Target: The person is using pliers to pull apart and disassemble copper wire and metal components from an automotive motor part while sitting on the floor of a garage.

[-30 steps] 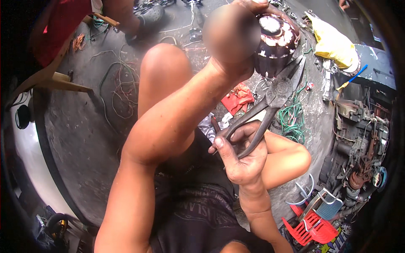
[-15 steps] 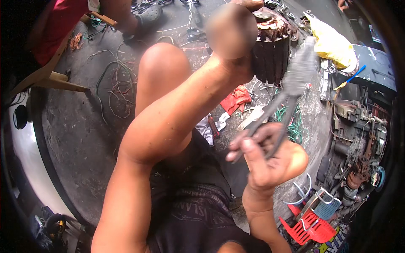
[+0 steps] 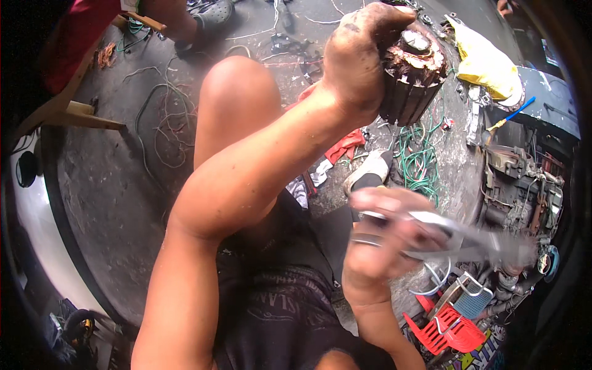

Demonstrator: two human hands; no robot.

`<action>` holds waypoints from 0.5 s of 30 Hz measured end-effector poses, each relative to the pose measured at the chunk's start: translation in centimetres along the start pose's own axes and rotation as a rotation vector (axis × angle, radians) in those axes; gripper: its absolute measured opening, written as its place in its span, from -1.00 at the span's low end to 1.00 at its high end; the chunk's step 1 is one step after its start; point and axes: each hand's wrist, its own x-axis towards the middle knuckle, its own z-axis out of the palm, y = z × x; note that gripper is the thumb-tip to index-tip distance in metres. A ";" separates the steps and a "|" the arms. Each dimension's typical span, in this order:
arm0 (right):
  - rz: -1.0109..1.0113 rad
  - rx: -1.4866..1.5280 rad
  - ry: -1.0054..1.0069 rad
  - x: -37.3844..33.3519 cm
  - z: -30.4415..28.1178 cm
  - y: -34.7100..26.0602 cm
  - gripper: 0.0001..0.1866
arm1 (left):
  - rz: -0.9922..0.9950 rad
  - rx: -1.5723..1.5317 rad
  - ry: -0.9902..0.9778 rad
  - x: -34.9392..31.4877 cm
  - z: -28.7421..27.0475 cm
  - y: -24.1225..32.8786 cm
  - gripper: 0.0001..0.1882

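My left hand point(image 3: 357, 65) is wrapped around a motor armature point(image 3: 408, 103) at the top centre. The armature is a dark slotted cylinder with copper windings and a pale shaft end at its top. My right hand point(image 3: 391, 237), smeared by motion, is closed around the handles of metal pliers point(image 3: 490, 243). The head of the pliers extends to the right and is too blurred to make out its jaws. A gap separates the pliers from the armature.
Green wires point(image 3: 422, 163) and a red cloth point(image 3: 345, 147) lie on the dark floor. Greasy engine parts point(image 3: 524, 209) line the right side, with a yellow bag point(image 3: 487, 58) beyond and a red slatted plastic piece point(image 3: 453, 333) nearer. A person's shoe point(image 3: 216, 18) shows at the far left.
My right hand has pulled the pliers away from the armature and swung their head from pointing far to pointing right. The armature in my left hand has tilted and shifted slightly right.
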 end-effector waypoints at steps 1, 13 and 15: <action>0.162 0.252 0.016 0.4 1.6 -0.7 -0.85 | -0.047 0.133 0.066 -0.1 0.6 -0.3 -0.68; 0.180 0.489 -0.131 1.2 3.8 0.8 -0.79 | 0.100 -0.012 0.091 1.5 0.9 1.8 -0.71; 0.111 0.523 -0.066 1.2 3.9 0.0 -0.79 | -0.195 -0.111 0.170 1.5 1.2 2.9 -0.71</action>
